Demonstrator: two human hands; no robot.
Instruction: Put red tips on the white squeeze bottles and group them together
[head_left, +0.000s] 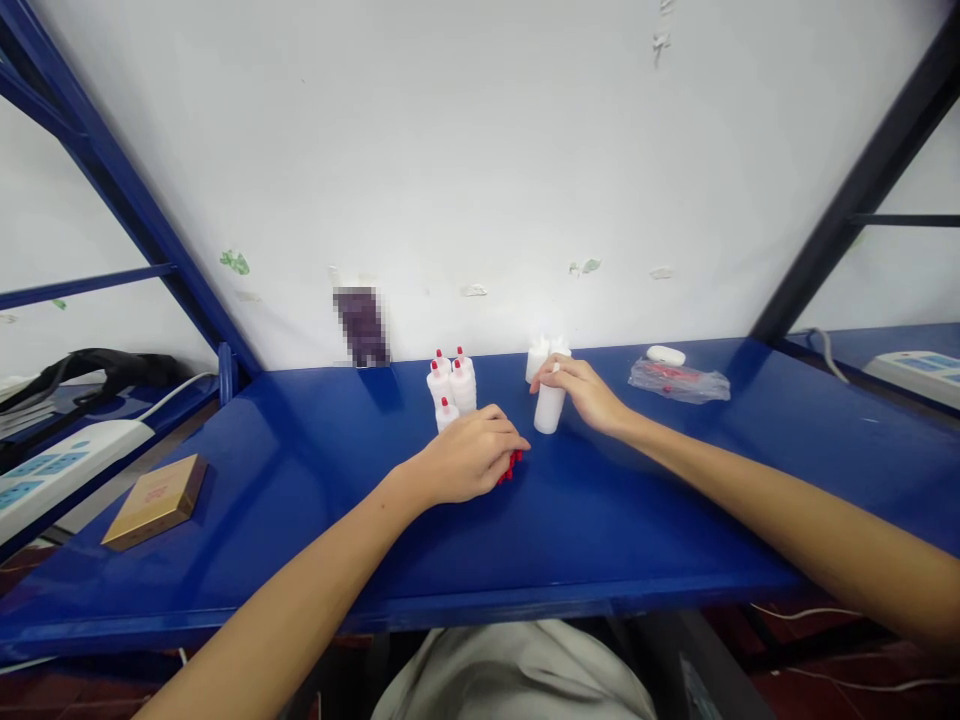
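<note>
My right hand is closed round the upper part of a white plastic squeeze bottle, which stands nearly upright at the tabletop. My left hand bends over a small pile of red tip caps, its fingers curled in among them. Whether a cap is pinched there is hidden. Behind that hand stands a group of white squeeze bottles with red caps on their nozzles, the nearest partly covered by the hand. Just behind my right hand are more white bottles, with no red showing on them.
A clear plastic bag with red pieces lies at the back right, a white oval object beside it. On the left of the blue table lies a gold box. Power strips flank the table; a wall closes the back.
</note>
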